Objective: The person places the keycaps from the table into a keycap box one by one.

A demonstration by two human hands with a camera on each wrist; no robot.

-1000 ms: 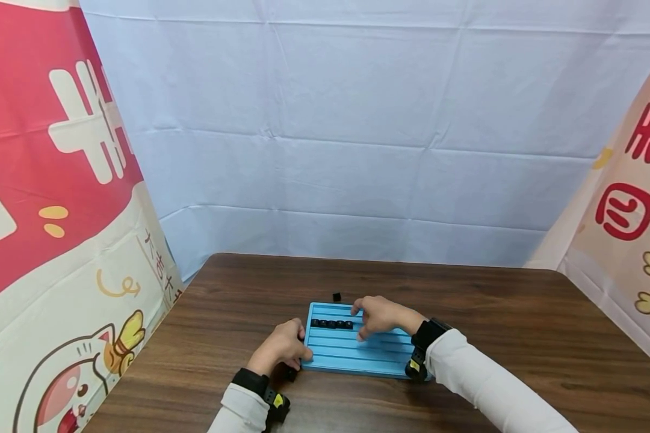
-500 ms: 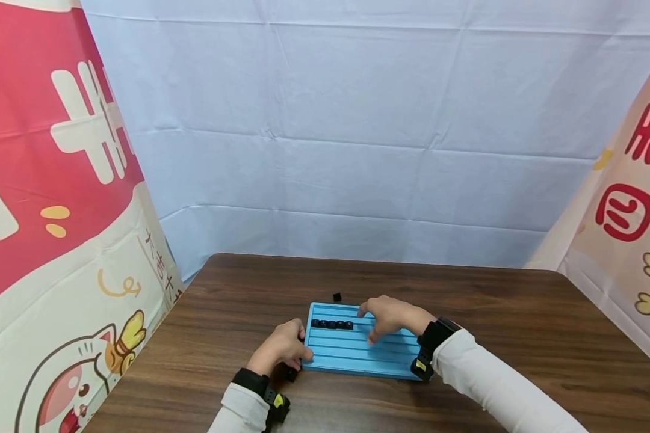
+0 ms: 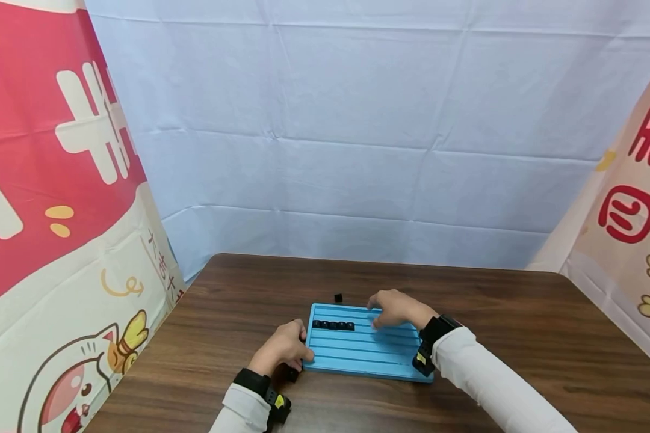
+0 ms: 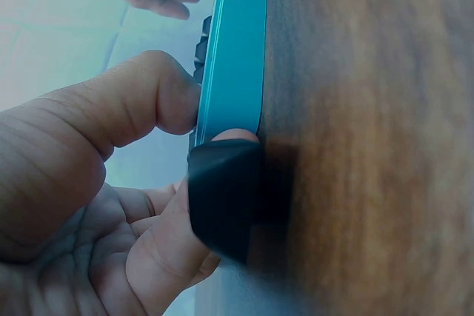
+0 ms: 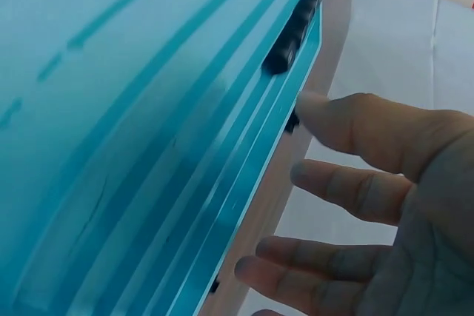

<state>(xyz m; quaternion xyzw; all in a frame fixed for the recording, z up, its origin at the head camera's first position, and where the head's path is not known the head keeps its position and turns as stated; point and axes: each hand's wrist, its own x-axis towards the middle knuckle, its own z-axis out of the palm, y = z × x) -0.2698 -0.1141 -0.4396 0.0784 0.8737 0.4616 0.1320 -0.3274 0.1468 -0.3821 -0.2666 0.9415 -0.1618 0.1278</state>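
A light blue ridged tray [image 3: 352, 356] lies on the table, with a short row of black cubes [image 3: 333, 325] in one groove at its upper left. My left hand [image 3: 281, 347] grips the tray's left edge, thumb at the rim and a fingertip against the side wall. Right beside those fingers a black block [image 4: 222, 201] stands near the tray's corner, partly hidden by the hand in the head view. My right hand [image 3: 395, 308] hovers over the tray's far right part, fingers apart and holding nothing. In the right wrist view its fingertips [image 5: 311, 109] are near the tray's rim.
Behind the tray's far edge sits a single black cube [image 3: 338, 297] on the dark wooden table [image 3: 466, 294]. A pale blue cloth [image 3: 357, 150] hangs at the back, with printed cloths on both sides.
My right hand has moved to the right and slightly away from me, farther from the row of black cubes. The left hand keeps its hold on the tray's edge.
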